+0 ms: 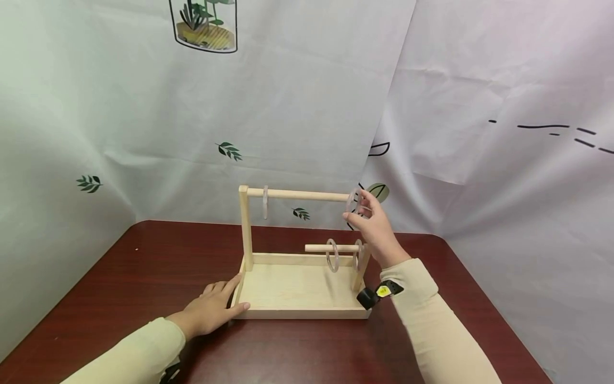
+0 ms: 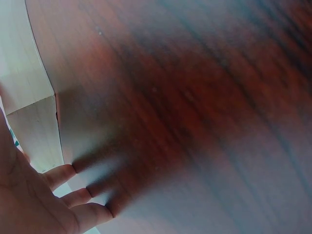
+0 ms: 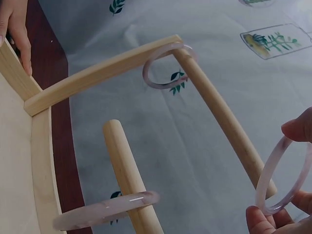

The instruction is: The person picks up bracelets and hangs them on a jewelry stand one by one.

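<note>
My right hand pinches a pale translucent bangle between thumb and fingers at the free end of the upper wooden rod. In the right wrist view, the rod's tip shows inside the ring's outline. Another bangle hangs near the post end of that rod. Two more, one of them this bangle, hang on the short lower rod. My left hand rests at the left side of the wooden stand's tray, its thumb at the front left corner. Its fingertips reach the tabletop in the left wrist view.
The stand is on a dark red wooden table. A tall post rises at its left and a shorter post at its right. Behind the table hangs a pale cloth with printed leaves.
</note>
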`<state>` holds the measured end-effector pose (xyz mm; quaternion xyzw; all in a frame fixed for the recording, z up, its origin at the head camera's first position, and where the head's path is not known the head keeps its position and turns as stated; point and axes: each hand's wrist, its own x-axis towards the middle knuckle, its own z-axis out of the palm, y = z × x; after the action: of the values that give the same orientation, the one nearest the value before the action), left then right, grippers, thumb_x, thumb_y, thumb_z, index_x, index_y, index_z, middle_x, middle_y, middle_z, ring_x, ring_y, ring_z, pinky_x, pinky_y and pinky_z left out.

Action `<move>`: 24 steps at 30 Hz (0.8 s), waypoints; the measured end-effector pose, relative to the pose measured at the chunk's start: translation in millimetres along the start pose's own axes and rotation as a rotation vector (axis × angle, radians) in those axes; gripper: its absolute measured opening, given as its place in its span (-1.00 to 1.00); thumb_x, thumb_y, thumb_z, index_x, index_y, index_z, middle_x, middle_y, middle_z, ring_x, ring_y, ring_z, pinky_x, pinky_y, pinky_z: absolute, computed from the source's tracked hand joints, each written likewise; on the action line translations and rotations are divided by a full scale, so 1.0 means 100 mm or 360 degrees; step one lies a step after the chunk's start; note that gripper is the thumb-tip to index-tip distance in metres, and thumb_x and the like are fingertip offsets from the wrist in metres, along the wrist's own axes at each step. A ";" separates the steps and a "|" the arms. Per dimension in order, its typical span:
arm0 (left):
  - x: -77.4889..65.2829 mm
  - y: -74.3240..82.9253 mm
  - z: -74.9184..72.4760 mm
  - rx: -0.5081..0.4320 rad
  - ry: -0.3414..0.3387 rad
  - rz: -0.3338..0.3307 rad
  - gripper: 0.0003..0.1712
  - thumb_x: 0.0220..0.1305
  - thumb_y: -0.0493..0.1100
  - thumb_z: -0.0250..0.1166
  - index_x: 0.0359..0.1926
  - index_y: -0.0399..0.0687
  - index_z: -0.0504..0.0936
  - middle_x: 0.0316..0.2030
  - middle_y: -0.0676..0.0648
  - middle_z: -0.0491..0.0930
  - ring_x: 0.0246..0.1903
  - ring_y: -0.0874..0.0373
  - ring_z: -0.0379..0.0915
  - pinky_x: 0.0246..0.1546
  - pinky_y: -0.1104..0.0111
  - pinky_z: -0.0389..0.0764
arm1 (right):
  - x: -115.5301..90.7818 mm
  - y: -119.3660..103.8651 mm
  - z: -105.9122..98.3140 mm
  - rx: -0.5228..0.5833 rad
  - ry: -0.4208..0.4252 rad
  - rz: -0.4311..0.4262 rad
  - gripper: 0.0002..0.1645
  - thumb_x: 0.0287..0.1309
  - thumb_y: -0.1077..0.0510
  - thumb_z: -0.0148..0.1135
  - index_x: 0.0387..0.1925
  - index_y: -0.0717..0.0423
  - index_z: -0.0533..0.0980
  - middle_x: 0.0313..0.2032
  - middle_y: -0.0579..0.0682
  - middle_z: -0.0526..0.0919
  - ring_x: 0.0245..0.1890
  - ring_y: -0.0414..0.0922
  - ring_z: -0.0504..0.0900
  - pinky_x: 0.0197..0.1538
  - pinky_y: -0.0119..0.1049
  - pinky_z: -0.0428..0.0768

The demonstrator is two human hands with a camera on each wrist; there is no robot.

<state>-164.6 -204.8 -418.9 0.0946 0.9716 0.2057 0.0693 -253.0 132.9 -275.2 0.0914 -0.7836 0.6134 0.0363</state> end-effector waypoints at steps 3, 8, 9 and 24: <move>0.00 0.00 0.00 0.0007 0.0001 -0.0003 0.01 0.25 0.44 0.06 0.50 -0.05 0.06 0.24 -0.40 0.30 0.25 -0.44 0.14 -0.05 -0.30 0.36 | 0.05 0.00 -0.01 -0.0018 -0.0006 0.0015 -0.08 0.22 0.17 0.21 0.51 -0.01 -0.01 0.40 0.17 0.07 0.40 0.07 0.11 0.36 0.07 0.16; 0.00 0.00 0.00 0.0015 0.0002 -0.0005 0.01 0.24 0.44 0.05 0.50 -0.05 0.06 0.24 -0.40 0.30 0.25 -0.43 0.14 -0.05 -0.30 0.37 | 0.14 0.01 -0.01 0.0035 -0.0015 0.0030 -0.09 0.22 0.17 0.21 0.50 -0.01 0.00 0.39 0.16 0.09 0.39 0.06 0.15 0.36 0.02 0.18; 0.00 0.00 0.00 0.0014 0.0001 -0.0005 0.01 0.25 0.44 0.05 0.50 -0.05 0.06 0.24 -0.40 0.30 0.25 -0.44 0.14 -0.05 -0.30 0.37 | 0.15 0.00 0.00 0.0047 -0.0020 0.0025 -0.09 0.21 0.18 0.20 0.50 0.00 0.00 0.38 0.17 0.11 0.39 0.06 0.16 0.36 0.01 0.19; 0.02 -0.01 0.02 0.0026 0.0028 0.0009 0.00 0.25 0.42 0.06 0.49 -0.06 0.07 0.22 -0.41 0.32 0.24 -0.45 0.15 -0.04 -0.30 0.36 | 0.29 0.04 0.08 0.0525 -0.0134 0.0107 -0.08 0.23 0.34 0.11 0.51 0.13 -0.10 0.40 0.24 0.01 0.37 0.09 0.17 0.38 -0.06 0.19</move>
<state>-166.2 -204.7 -421.5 0.0962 0.9735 0.1989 0.0594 -282.2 122.7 -276.1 0.0955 -0.6757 0.7302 -0.0326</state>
